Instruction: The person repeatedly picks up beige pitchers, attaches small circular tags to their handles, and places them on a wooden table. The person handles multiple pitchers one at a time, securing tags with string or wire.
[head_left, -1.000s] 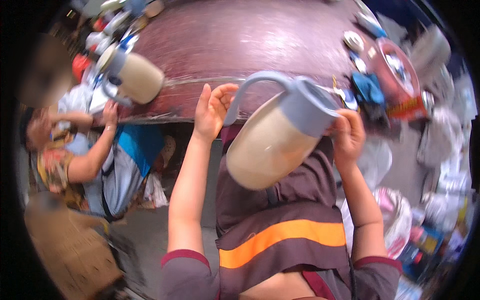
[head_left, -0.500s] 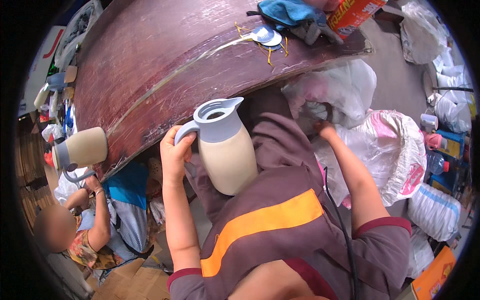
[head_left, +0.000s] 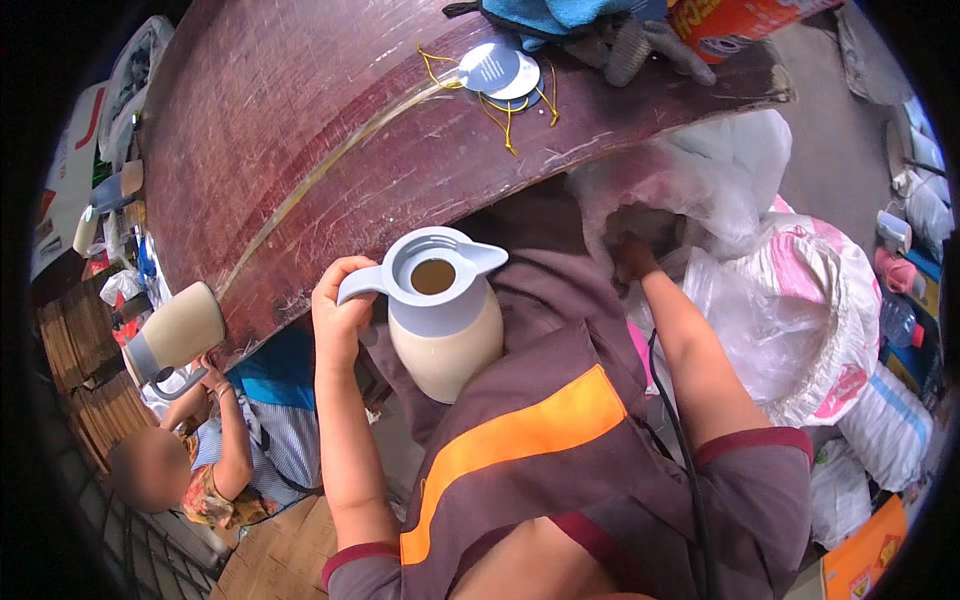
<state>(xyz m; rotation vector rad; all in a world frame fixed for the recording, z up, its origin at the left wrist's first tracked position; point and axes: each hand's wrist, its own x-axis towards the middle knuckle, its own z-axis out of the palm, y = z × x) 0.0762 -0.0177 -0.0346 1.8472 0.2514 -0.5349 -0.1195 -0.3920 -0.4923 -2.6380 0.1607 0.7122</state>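
A thermal jug [head_left: 445,345] with a cream body, grey-blue collar, spout and handle rests on my lap. Its top has no lid, and the round dark mouth faces up toward me. My left hand [head_left: 343,308] is wrapped round the handle. Off to the right, my right hand [head_left: 632,258] reaches into the opening of a clear plastic bag [head_left: 735,190]; its fingers are hidden in shadow there. On the table lie round grey and white hang tags [head_left: 492,72] with yellow strings.
A worn dark red table [head_left: 330,110] curves ahead. Its left edge carries another cream jug [head_left: 182,325] on its side, near a co-worker's hands [head_left: 212,378]. Blue cloth and grey gloves [head_left: 630,50] lie at the back. A white woven sack [head_left: 830,300] stands on the right.
The jug has tipped toward me, its mouth showing more fully and its spout turned right. My right hand has gone deeper into the plastic bag. The view has shifted slightly.
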